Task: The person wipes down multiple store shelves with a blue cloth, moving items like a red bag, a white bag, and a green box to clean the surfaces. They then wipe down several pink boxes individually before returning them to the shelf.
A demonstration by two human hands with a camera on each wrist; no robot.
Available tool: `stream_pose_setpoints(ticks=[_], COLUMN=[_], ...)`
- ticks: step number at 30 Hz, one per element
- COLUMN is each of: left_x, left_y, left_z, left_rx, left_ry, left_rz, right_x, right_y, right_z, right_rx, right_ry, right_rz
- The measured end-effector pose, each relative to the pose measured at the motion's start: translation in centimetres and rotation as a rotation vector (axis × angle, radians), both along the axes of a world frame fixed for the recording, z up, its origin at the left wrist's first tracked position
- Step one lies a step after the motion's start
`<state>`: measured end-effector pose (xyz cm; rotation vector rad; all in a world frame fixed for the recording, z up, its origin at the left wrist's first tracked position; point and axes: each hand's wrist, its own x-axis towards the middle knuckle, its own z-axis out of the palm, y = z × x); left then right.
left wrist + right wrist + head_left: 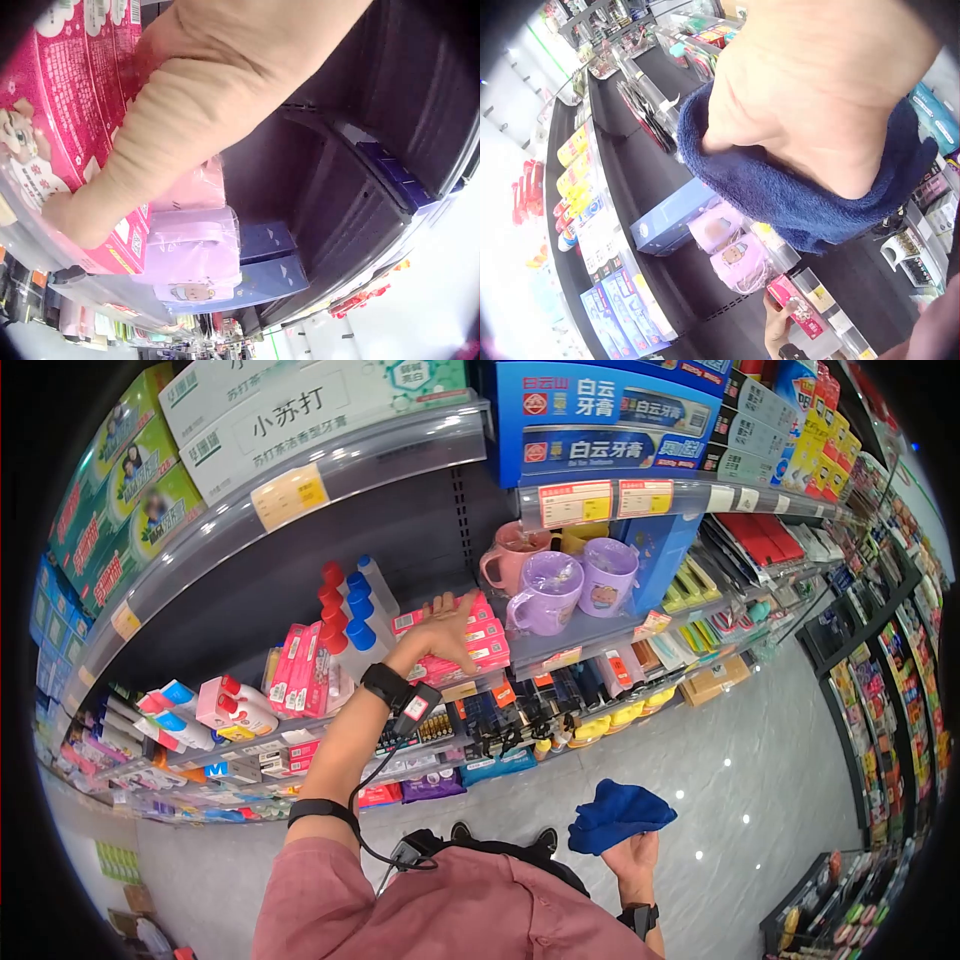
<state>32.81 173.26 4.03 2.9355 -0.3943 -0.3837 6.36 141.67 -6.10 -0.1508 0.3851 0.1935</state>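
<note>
On the shelf, the left hand [440, 635] lies over a stack of pink boxes [487, 643], fingers spread across the top and thumb at the front side. In the left wrist view the left hand [180, 112] spans the pink boxes [71, 97], its thumb against their face. The right hand [632, 860] holds a bunched dark blue cloth [620, 817] low over the aisle, away from the shelf. The right wrist view shows the right hand [802, 97] with the cloth [772, 195] wrapped about its fingers.
Purple mugs [548, 593] in clear wrap stand right of the pink boxes, beside a blue box [668, 565]. Bottles with red and blue caps [360, 605] stand to the left. A shelf with toothpaste boxes [600, 425] overhangs; a carton [715, 680] sits on the floor.
</note>
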Motion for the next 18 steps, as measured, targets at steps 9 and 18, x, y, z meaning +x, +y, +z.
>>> stream_pose_setpoints(ticks=[9,18], left_x=[-2.5,-6.6], left_y=[0.6,0.7], left_z=[2.1,3.6], left_rx=[-0.272,-0.744], left_ry=[-0.248,-0.719], left_rz=[0.022,-0.122], right_x=[0.4,1.9], right_y=[0.3,2.2], right_z=[-0.5,0.5], right_rx=[0.015,0.014], right_ry=[0.033,0.041], right_rz=[0.058,0.151])
